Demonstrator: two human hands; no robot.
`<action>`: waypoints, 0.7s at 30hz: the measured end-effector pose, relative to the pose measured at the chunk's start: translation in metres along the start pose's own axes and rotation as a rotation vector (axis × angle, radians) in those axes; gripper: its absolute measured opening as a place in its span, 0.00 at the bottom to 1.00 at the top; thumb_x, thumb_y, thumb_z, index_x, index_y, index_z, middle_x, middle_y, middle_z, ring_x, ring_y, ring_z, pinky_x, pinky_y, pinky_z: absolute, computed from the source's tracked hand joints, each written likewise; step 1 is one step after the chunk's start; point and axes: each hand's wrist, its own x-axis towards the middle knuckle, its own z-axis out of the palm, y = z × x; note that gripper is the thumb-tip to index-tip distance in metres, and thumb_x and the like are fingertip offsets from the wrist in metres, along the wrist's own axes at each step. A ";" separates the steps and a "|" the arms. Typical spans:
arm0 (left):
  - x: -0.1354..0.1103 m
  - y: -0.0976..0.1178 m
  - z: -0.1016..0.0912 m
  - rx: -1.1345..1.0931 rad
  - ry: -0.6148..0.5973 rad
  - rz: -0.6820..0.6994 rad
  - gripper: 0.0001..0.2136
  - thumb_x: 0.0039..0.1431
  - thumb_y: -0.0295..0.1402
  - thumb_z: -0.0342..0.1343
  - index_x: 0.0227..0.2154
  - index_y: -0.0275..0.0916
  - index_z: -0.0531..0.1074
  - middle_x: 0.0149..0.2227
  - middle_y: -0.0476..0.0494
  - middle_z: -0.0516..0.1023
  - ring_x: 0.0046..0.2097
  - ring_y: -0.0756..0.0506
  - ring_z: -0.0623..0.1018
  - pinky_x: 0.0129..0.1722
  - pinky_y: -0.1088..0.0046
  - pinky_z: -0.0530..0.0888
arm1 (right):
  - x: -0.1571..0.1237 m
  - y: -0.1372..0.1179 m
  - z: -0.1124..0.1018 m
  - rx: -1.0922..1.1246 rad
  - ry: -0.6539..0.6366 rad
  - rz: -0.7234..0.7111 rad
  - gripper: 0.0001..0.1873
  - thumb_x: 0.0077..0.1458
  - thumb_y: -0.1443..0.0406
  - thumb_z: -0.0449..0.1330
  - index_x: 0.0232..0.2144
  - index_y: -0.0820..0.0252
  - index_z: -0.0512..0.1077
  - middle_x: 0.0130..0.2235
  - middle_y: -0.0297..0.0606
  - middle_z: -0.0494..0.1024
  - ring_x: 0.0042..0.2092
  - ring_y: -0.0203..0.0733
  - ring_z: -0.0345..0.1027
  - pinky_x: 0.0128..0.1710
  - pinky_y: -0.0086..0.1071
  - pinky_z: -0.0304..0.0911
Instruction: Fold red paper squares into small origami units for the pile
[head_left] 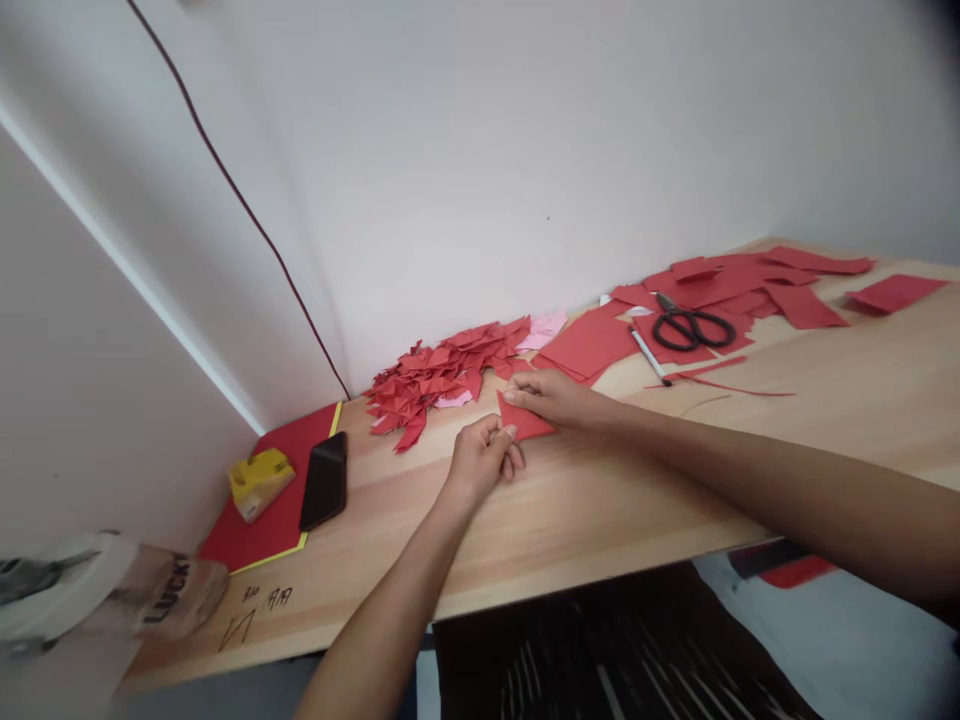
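Well, from the head view, your step in hand looks like folding or squaring up a small red paper (529,425), judging by how both hands meet on it. It sits near the middle of the worktop (600,510), in front of the pile of red paper pieces (442,375) by the wall. Your left hand (480,455) pinches the paper's near-left edge between thumb and forefinger, with the other fingers curled just below it. Your right hand (559,398) has its thumb laid over the far edge; its fingers are partly hidden, but they seem to pinch the sheet from that side. As a judgement, the next move calls for a steady left pinch while your right thumb lines up the edge and presses along it, without letting the sheet slip. One corner of the paper points away from you and to the left, and the near edge runs off towards your right. The part that shows is longest from the far left to the near right, but your fingers cover enough that you cannot tell its true long axis, nor whether it is already creased.
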 end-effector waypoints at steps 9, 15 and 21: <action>-0.005 -0.001 -0.001 -0.013 0.106 0.042 0.14 0.59 0.43 0.53 0.27 0.36 0.65 0.19 0.51 0.73 0.16 0.55 0.66 0.17 0.80 0.58 | -0.006 -0.012 -0.007 0.069 -0.331 0.084 0.20 0.54 0.49 0.59 0.26 0.59 0.72 0.26 0.36 0.77 0.29 0.38 0.71 0.30 0.30 0.64; -0.007 0.002 0.003 -0.063 0.097 0.045 0.14 0.59 0.43 0.52 0.28 0.36 0.65 0.19 0.51 0.72 0.15 0.56 0.66 0.16 0.81 0.57 | -0.006 -0.018 -0.010 0.082 -0.338 0.136 0.17 0.53 0.52 0.61 0.25 0.59 0.73 0.26 0.36 0.79 0.28 0.38 0.72 0.33 0.32 0.67; -0.006 0.000 0.003 -0.072 0.154 0.056 0.15 0.59 0.44 0.52 0.26 0.37 0.64 0.18 0.51 0.73 0.14 0.55 0.66 0.15 0.80 0.57 | -0.003 -0.015 -0.008 0.091 -0.325 0.167 0.17 0.50 0.52 0.63 0.24 0.59 0.71 0.26 0.34 0.79 0.29 0.37 0.73 0.31 0.29 0.65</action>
